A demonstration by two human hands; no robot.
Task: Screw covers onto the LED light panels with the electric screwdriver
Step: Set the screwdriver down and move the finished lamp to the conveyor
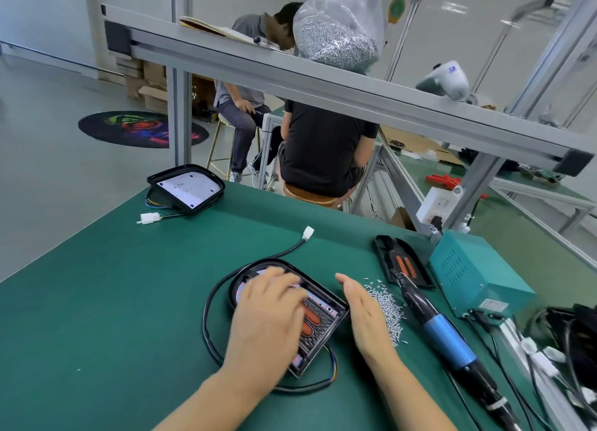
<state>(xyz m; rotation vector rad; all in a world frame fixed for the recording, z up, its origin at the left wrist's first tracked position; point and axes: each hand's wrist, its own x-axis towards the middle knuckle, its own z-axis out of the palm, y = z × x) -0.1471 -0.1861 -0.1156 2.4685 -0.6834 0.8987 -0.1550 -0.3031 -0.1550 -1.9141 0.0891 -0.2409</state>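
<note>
A black LED light panel [326,320] with orange-red lenses lies on the green mat in front of me, its black cable looping around it. My left hand [268,314] rests flat on top of the panel with fingers spread. My right hand [365,314] stands open on its edge just right of the panel, next to a pile of small silver screws [389,311]. The electric screwdriver [442,327], black with a blue grip, lies on the mat right of the screws. A black cover piece [403,262] lies beyond its tip.
Another panel [185,186] with a white connector sits at the mat's far left corner. A teal power box [475,275] stands at the right, with cables and black parts [568,350] beside it. A bag of screws [339,33] rests on the overhead rail. Two people sit beyond the table.
</note>
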